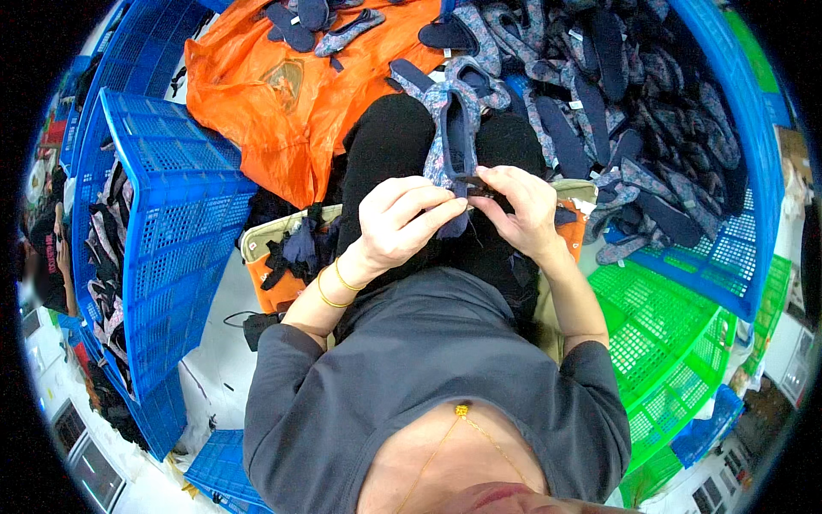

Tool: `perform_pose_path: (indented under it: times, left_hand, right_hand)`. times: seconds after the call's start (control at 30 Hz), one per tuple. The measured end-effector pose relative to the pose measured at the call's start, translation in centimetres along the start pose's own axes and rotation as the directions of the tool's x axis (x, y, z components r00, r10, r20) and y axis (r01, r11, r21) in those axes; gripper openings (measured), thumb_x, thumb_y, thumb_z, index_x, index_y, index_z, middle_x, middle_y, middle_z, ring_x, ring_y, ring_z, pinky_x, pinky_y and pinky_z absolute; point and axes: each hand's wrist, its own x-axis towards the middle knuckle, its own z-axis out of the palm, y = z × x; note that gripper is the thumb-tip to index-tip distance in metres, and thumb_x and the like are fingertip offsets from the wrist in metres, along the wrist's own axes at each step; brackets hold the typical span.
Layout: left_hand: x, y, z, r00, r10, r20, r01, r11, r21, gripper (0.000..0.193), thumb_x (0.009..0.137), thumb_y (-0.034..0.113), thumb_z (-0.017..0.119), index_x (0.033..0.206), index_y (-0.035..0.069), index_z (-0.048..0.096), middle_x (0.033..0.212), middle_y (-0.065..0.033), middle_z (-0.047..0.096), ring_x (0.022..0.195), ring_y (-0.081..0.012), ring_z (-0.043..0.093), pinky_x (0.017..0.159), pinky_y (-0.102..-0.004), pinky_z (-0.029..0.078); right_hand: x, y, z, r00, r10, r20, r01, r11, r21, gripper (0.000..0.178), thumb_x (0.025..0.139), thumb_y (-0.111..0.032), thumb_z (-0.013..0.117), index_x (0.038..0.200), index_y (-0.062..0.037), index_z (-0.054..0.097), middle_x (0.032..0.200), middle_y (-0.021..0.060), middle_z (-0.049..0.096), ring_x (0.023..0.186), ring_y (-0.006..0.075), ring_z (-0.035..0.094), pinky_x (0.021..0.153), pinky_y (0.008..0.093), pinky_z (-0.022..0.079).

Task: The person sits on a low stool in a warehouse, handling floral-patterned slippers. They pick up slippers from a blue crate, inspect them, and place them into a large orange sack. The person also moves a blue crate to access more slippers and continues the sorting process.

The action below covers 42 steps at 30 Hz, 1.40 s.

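A blue floral fabric slipper (436,163) with a dark lining lies over my black-clad knees, its toe pointing away from me. At its heel end, my left hand (401,218) is closed, thumb and fingers pinching the edge. My right hand (521,206) meets it there, also closed, with its fingertips at the heel. A small, narrow dark thing shows between the right thumb and fingers; its kind is too small to tell. A flap of dark blue cloth (454,224) hangs below the fingertips.
A large blue crate (743,146) at the right holds many similar slippers (561,128). More slippers (347,32) rest on an orange plastic sheet (257,103). Dark scraps (300,244) lie beside my left thigh. Blue crates (184,206) stand left, a green crate (655,321) right.
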Motion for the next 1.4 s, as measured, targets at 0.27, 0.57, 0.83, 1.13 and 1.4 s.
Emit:
perform_pose_path:
  times: [0.27, 0.57, 0.83, 1.13, 1.4]
  left_hand:
    - [0.1, 0.3, 0.4, 1.000, -0.026, 0.009, 0.026, 1.000, -0.007, 0.032, 0.060, 0.000, 0.066, 0.091, 0.008, 0.072, 0.084, -0.0012, 0.065, 0.073, -0.0187, 0.059, 0.063, -0.0293, 0.049]
    - [0.3, 0.5, 0.7, 0.999, 0.020, 0.030, -0.018, 0.999, -0.041, 0.025, 0.063, 0.006, 0.068, 0.088, 0.009, 0.070, 0.083, -0.0015, 0.065, 0.072, -0.0185, 0.061, 0.062, -0.0295, 0.048]
    - [2.8, -1.0, -5.1, 0.747, -0.037, 0.664, 0.312, 0.902, -0.300, 0.046, 0.074, 0.025, 0.076, 0.114, 0.007, 0.061, 0.116, -0.0096, 0.060, 0.110, -0.0294, 0.055, 0.097, -0.0403, 0.043]
    - [4.9, -5.3, -0.5, 0.678, -0.191, 0.710, 0.489, 0.838, -0.242, 0.028, 0.077, 0.026, 0.075, 0.091, 0.003, 0.067, 0.089, -0.0081, 0.059, 0.094, -0.0239, 0.050, 0.087, -0.0326, 0.040]
    - [2.8, -5.6, -0.7, 0.693, -0.246, 0.678, 0.597, 0.723, -0.347, 0.027, 0.079, 0.020, 0.074, 0.097, 0.003, 0.066, 0.090, -0.0050, 0.056, 0.099, -0.0220, 0.048, 0.092, -0.0336, 0.037]
  right_hand:
    - [0.6, 1.1, 0.8, 0.996, -0.073, -0.046, 0.075, 0.995, 0.059, 0.034, 0.067, -0.013, 0.079, 0.098, -0.0068, 0.067, 0.087, 0.0089, 0.067, 0.078, 0.0236, 0.067, 0.065, 0.0324, 0.054]
    - [0.0, 0.7, 0.9, 0.992, -0.116, -0.038, 0.116, 0.993, -0.004, 0.035, 0.067, -0.010, 0.078, 0.099, -0.0059, 0.066, 0.084, 0.0079, 0.067, 0.071, 0.0240, 0.066, 0.061, 0.0322, 0.053]
    - [-2.2, 1.2, -1.8, 0.905, 0.424, 0.024, -0.416, 0.872, 0.258, 0.037, 0.078, -0.012, 0.078, 0.107, -0.0022, 0.058, 0.085, 0.0045, 0.060, 0.073, 0.0108, 0.059, 0.064, 0.0227, 0.049]
    - [-3.0, -0.2, 0.9, 0.752, 0.654, 0.089, -0.536, 0.526, 0.660, 0.032, 0.088, -0.015, 0.068, 0.112, -0.0008, 0.054, 0.092, 0.0025, 0.063, 0.082, 0.0075, 0.058, 0.074, 0.0223, 0.047]
    - [-2.2, -1.5, 2.7, 0.816, 0.573, 0.070, -0.528, 0.692, 0.492, 0.029, 0.081, -0.014, 0.074, 0.103, -0.0016, 0.059, 0.084, 0.0023, 0.058, 0.068, 0.0067, 0.053, 0.062, 0.0210, 0.046]
